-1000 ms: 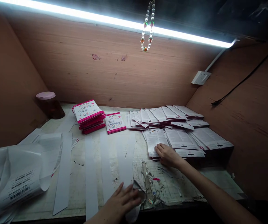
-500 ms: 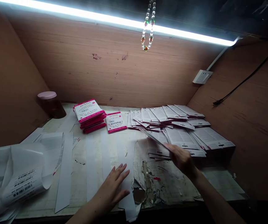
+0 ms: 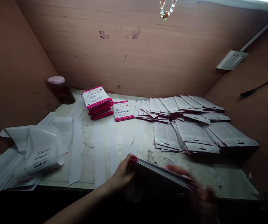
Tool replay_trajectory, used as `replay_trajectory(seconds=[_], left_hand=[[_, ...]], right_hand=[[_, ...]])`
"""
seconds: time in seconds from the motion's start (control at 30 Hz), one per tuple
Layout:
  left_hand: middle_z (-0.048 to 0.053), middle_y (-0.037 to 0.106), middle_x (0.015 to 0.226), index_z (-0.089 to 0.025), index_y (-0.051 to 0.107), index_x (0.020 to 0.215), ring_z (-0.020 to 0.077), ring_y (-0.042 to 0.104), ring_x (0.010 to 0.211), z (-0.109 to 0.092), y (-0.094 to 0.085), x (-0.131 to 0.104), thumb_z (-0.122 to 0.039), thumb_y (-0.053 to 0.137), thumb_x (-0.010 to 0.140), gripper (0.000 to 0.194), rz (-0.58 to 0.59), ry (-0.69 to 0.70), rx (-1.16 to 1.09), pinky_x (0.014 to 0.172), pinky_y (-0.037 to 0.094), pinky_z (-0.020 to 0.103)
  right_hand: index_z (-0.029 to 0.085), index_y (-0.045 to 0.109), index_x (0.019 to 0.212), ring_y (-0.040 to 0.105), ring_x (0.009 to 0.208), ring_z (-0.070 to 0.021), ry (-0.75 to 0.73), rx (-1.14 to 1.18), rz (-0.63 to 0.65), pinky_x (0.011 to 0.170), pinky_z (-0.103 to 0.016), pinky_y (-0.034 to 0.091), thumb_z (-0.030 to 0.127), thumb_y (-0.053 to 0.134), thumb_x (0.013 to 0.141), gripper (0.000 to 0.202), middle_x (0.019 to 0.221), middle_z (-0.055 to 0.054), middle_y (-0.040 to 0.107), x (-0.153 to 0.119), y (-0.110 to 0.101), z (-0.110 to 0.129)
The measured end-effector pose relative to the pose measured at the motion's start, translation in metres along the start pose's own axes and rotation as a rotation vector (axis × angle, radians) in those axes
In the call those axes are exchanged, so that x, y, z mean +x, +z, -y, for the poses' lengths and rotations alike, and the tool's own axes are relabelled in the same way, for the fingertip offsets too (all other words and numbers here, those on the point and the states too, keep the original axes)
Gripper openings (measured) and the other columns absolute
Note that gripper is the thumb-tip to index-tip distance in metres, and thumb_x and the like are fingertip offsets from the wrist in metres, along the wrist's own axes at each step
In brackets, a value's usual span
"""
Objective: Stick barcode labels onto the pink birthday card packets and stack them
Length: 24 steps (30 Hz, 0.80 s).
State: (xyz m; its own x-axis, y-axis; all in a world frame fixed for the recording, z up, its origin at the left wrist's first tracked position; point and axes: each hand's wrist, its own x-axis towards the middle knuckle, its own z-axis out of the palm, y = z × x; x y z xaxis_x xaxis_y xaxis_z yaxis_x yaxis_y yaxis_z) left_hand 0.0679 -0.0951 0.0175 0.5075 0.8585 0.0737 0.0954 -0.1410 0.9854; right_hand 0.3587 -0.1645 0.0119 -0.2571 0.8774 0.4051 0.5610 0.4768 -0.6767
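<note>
A small stack of thin packets [image 3: 162,172] with pink edges is tilted above the table's front edge. My left hand [image 3: 125,171] grips its left end between thumb and fingers. At the right end is my right hand [image 3: 194,186], smeared by motion, so its fingers are hard to make out. Behind lie rows of overlapping white packets [image 3: 193,132], printed side up. Further left, a pile of pink and white packets [image 3: 96,98] stands beside a single birthday packet [image 3: 123,111].
A sheet of barcode labels [image 3: 42,149] curls at the left, near white paper strips [image 3: 75,152] on the worn table [image 3: 88,168]. A lidded cup [image 3: 62,90] leans by the left wall. A socket [image 3: 232,60] and a cable [image 3: 252,91] are at the right.
My right hand has brought the packets from the rows towards the front edge. My left hand, open and empty before, has closed on them. The view has tilted downward.
</note>
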Motion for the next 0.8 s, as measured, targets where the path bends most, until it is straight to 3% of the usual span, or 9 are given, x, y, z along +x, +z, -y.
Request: replay_trajectory(seconds=[0.07,0.2,0.27,0.37,0.47,0.57,0.67,0.73,0.8], left_hand=[[0.000,0.050,0.081,-0.019,0.048,0.092,0.0127,0.043,0.070,0.003,0.002,0.000,-0.015,0.055,0.084,0.012,0.009,0.006,-0.006,0.064,0.038,0.025],[-0.001,0.048,0.080,-0.020,0.049,0.097,0.0134,0.042,0.070,0.003,0.002,-0.003,-0.023,0.054,0.089,0.010,0.039,-0.005,-0.006,0.066,0.037,0.026],[0.000,0.050,0.082,-0.020,0.048,0.098,0.0146,0.045,0.073,0.001,0.002,-0.005,-0.027,0.054,0.091,0.012,0.060,-0.014,-0.009,0.068,0.039,0.027],[0.003,0.054,0.089,-0.021,0.048,0.099,0.0165,0.051,0.079,-0.003,0.001,-0.007,-0.031,0.054,0.093,0.014,0.095,-0.025,-0.045,0.072,0.042,0.028],[0.005,0.056,0.092,-0.021,0.047,0.098,0.0173,0.053,0.082,-0.005,0.001,-0.007,-0.032,0.053,0.094,0.013,0.123,-0.023,-0.098,0.074,0.044,0.030],[0.007,0.055,0.100,-0.021,0.048,0.096,0.0197,0.055,0.093,-0.003,0.001,-0.006,-0.028,0.053,0.093,0.009,0.104,0.035,-0.103,0.082,0.045,0.033],[0.011,0.044,0.131,-0.023,0.049,0.106,0.0273,0.045,0.122,0.004,0.001,-0.007,-0.023,0.058,0.089,0.019,0.064,0.075,-0.061,0.101,0.038,0.042],[0.012,0.025,0.150,-0.028,0.037,0.129,0.0308,0.028,0.138,0.010,0.003,-0.008,-0.021,0.063,0.085,0.051,0.035,0.080,-0.050,0.110,0.028,0.049],[0.013,0.025,0.151,-0.031,0.018,0.142,0.0305,0.025,0.140,0.016,0.006,-0.010,-0.020,0.065,0.083,0.077,0.049,0.082,-0.055,0.112,0.024,0.051]], right_hand=[[0.025,0.035,0.142,0.047,0.130,-0.0324,0.020,0.028,-0.059,0.099,-0.056,0.048,0.035,0.021,0.099,0.047,0.142,-0.016,0.048,0.024,-0.012,-0.022],[0.019,0.037,0.143,0.024,0.143,-0.0330,0.111,-0.384,0.089,0.113,-0.059,0.026,0.041,0.053,0.091,0.058,0.154,-0.017,0.029,0.079,-0.012,-0.078],[0.013,0.035,0.144,0.027,0.142,-0.0332,0.081,-0.550,0.183,0.113,-0.058,0.028,0.037,0.058,0.089,0.065,0.152,-0.021,0.032,0.094,0.001,-0.098],[0.008,0.052,0.132,0.048,0.129,-0.0338,-0.003,-0.703,0.186,0.108,-0.055,0.039,0.029,0.054,0.092,0.045,0.135,-0.023,0.053,0.092,0.019,-0.108],[0.007,0.064,0.116,0.062,0.113,-0.0315,-0.148,-0.715,0.050,0.100,-0.051,0.049,0.016,0.043,0.095,0.031,0.117,-0.022,0.066,0.068,0.020,-0.094],[0.014,0.063,0.119,0.064,0.111,-0.0273,-0.170,-0.531,-0.195,0.099,-0.046,0.052,0.013,0.044,0.094,0.032,0.114,-0.014,0.069,0.031,0.003,-0.058],[0.023,0.061,0.122,0.059,0.119,-0.0271,0.124,-0.198,-0.490,0.102,-0.045,0.049,0.021,0.046,0.096,0.030,0.120,-0.008,0.067,-0.009,-0.009,-0.012],[0.023,0.062,0.120,0.056,0.121,-0.0298,0.300,0.042,-0.490,0.101,-0.046,0.049,0.032,0.042,0.098,0.032,0.122,-0.009,0.066,-0.034,-0.002,0.010],[0.023,0.065,0.117,0.059,0.117,-0.0331,0.364,0.188,-0.417,0.095,-0.048,0.053,0.047,0.043,0.095,0.039,0.119,-0.011,0.067,-0.055,0.018,0.018]])
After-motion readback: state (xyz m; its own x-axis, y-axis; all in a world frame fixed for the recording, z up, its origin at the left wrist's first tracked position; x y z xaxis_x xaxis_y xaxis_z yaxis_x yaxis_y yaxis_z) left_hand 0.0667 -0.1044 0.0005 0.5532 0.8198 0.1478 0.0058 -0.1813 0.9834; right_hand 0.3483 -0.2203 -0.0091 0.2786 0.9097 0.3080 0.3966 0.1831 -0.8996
